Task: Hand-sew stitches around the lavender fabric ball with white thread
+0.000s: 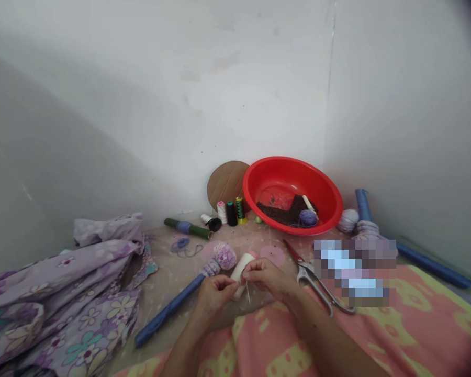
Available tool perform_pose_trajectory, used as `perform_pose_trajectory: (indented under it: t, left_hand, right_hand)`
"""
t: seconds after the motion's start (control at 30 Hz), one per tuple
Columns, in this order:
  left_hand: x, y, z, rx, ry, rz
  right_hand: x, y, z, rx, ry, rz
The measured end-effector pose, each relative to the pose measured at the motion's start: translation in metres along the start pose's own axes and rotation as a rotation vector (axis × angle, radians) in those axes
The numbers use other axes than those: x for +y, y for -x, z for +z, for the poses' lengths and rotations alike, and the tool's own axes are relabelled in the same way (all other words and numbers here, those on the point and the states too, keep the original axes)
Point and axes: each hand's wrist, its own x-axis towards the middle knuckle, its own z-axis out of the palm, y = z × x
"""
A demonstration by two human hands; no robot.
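Note:
My right hand (267, 277) is closed in a pinch, and a short white thread (248, 294) hangs below its fingertips. Close beside it, my left hand (215, 294) also pinches with thumb and forefinger; what lies between them is too small to make out. Just behind the fingers a white thread spool (243, 266) with a pink top lies tilted, partly hidden by both hands. To its left rests a blue-wrapped stick (168, 311) with a padded, flowered cloth head (223, 256). Large scissors (314, 285) lie to the right of my right hand.
A red basin (255, 183) with dark material and a purple yarn ball (308, 218) stands at the back. Several thread spools (231, 213) are beside it. Flowered cloth (90, 303) is heaped left; a pink-yellow cloth (275, 340) covers the front. A second blue-wrapped stick (432, 262) lies right.

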Motion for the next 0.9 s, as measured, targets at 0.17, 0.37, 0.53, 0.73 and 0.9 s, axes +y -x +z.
perform_pose_trajectory:
  t: [0.17,0.37,0.53,0.73,0.9]
  left_hand:
    - [-0.001,0.001,0.000,0.006,0.042,-0.012]
    - [-0.001,0.003,-0.002,0.022,0.105,-0.040]
    - [0.001,0.004,-0.001,0.043,0.188,-0.059]
    - [0.002,0.006,-0.001,0.124,0.280,-0.074]
    - [-0.002,0.004,-0.002,0.183,0.318,-0.074]
  right_hand:
    - [0.001,0.000,-0.006,0.065,-0.026,-0.014]
    - [0.004,-0.001,-0.011,0.088,-0.040,-0.004]
    - [0.001,-0.001,-0.010,0.118,-0.066,-0.010]
    - [0.007,-0.006,-0.009,0.164,-0.072,-0.080]
    - [0.015,-0.010,-0.005,0.187,-0.059,-0.177]
